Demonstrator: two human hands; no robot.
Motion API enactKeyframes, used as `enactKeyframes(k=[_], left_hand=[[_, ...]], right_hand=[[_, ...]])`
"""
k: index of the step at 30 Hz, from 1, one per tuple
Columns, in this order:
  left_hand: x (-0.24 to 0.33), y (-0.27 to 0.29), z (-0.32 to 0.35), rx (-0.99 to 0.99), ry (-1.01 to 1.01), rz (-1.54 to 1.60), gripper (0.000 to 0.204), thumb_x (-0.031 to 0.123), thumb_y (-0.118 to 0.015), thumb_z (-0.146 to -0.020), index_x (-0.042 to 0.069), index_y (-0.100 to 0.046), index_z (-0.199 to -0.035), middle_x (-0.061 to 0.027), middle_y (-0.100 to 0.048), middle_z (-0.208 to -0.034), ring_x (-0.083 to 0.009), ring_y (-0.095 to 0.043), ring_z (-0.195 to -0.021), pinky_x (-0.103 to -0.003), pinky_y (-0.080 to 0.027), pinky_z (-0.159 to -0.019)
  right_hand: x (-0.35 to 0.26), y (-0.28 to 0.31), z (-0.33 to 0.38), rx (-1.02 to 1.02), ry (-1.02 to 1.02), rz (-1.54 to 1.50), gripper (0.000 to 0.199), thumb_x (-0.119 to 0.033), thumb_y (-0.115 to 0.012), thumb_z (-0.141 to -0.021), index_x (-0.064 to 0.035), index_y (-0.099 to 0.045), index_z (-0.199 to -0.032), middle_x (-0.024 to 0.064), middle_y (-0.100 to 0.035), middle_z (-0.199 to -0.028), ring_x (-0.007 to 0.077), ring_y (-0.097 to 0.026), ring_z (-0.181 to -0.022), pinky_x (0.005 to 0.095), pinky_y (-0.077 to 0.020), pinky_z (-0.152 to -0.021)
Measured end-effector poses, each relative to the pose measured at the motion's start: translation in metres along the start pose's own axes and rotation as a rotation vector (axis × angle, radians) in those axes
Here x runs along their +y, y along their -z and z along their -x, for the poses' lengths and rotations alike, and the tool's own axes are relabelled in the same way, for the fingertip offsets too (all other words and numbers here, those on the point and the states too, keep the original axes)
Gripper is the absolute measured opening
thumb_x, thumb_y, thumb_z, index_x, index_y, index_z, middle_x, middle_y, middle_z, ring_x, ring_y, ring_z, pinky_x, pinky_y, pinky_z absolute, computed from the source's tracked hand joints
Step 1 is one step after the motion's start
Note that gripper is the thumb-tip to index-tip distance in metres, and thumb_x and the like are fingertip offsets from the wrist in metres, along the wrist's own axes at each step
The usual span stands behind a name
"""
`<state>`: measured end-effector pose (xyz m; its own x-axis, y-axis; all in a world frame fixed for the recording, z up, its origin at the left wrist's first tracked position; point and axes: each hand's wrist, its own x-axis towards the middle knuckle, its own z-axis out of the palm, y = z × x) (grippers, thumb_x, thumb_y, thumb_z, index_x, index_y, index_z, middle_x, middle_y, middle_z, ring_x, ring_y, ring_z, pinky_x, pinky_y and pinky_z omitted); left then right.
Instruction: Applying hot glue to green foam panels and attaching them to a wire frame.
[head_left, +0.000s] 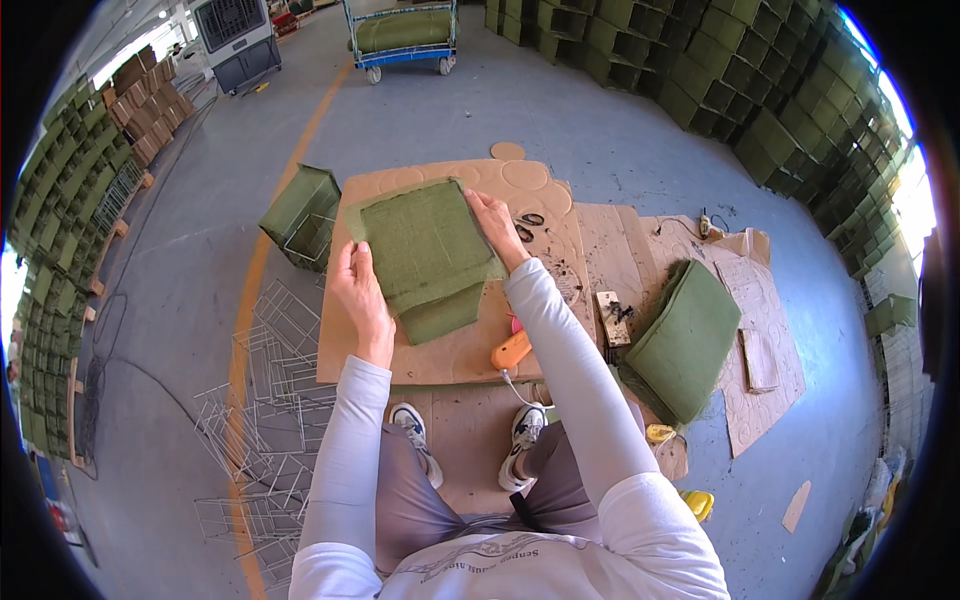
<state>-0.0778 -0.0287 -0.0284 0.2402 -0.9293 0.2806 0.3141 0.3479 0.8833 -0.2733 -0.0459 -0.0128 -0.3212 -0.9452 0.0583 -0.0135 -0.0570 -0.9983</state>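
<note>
Over the cardboard-topped work surface (450,368), both hands hold a square piece of green fabric (425,240) with a narrower flap at its near side. Whether a frame is inside it cannot be seen. My left hand (366,305) grips its left edge, thumb on top. At the far right edge is my right hand (496,225), with its fingers partly hidden behind the fabric. An orange glue gun (511,350) with a white cord lies near my right forearm. Black-handled scissors (530,220) rest just right of my right hand.
Bare wire frames (270,420) pile up at the left, beside a green fabric box (303,210). A stack of green fabric sheets (688,335) lies at the right. Stacked green boxes (720,70) line the far right; a blue cart (402,45) stands ahead.
</note>
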Motion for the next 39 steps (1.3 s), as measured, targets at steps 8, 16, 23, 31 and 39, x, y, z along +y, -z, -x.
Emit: enactKeyframes(k=[8, 16, 23, 31, 39], left_hand=[[0.009, -0.006, 0.005, 0.008, 0.032, -0.066, 0.032, 0.017, -0.058, -0.091, -0.008, -0.055, -0.111, -0.0012, -0.059, -0.091, -0.0061, -0.05, -0.079, -0.021, -0.041, -0.072], [0.005, 0.001, 0.0, -0.033, 0.036, -0.141, 0.032, 0.016, -0.056, -0.092, -0.007, -0.054, -0.113, -0.0027, -0.061, -0.091, -0.0058, -0.052, -0.078, -0.021, -0.043, -0.07], [0.005, 0.002, 0.0, -0.031, 0.006, -0.083, 0.03, 0.016, -0.054, -0.093, -0.007, -0.055, -0.112, -0.0039, -0.062, -0.091, -0.006, -0.053, -0.078, -0.021, -0.043, -0.069], [0.003, 0.006, -0.001, -0.042, 0.026, -0.079, 0.029, 0.017, -0.054, -0.093, -0.005, -0.056, -0.111, -0.0045, -0.063, -0.091, -0.0064, -0.054, -0.078, -0.021, -0.043, -0.07], [0.01, 0.004, 0.005, -0.023, 0.029, -0.058, 0.03, 0.017, -0.055, -0.092, -0.006, -0.055, -0.112, -0.0043, -0.063, -0.092, -0.006, -0.054, -0.078, -0.021, -0.043, -0.069]], right_hand=[[0.002, 0.026, -0.015, -0.096, -0.012, -0.19, 0.068, -0.053, -0.026, -0.095, 0.003, -0.044, -0.13, 0.0168, -0.047, -0.132, 0.0232, -0.045, -0.12, 0.0332, -0.0326, -0.101], [-0.038, -0.001, -0.011, -0.314, 0.279, 0.206, 0.075, -0.057, -0.017, -0.094, 0.0012, -0.016, -0.142, 0.0149, -0.014, -0.15, 0.0244, -0.01, -0.14, 0.0334, -0.0109, -0.113], [-0.033, 0.018, -0.032, -0.294, 0.071, 0.02, 0.084, -0.066, -0.027, -0.088, 0.0016, -0.031, -0.138, 0.0202, -0.024, -0.146, 0.0273, -0.02, -0.137, 0.0388, -0.0179, -0.111], [-0.004, 0.0, -0.043, -0.118, -0.214, -0.25, 0.04, -0.032, -0.056, -0.09, 0.0039, -0.059, -0.108, 0.009, -0.063, -0.095, 0.0179, -0.06, -0.081, 0.0324, -0.0494, -0.072], [-0.009, -0.003, -0.033, -0.134, -0.259, -0.305, 0.034, -0.024, -0.056, -0.091, 0.0044, -0.06, -0.108, 0.0081, -0.064, -0.093, 0.0154, -0.06, -0.08, 0.0281, -0.0497, -0.07]])
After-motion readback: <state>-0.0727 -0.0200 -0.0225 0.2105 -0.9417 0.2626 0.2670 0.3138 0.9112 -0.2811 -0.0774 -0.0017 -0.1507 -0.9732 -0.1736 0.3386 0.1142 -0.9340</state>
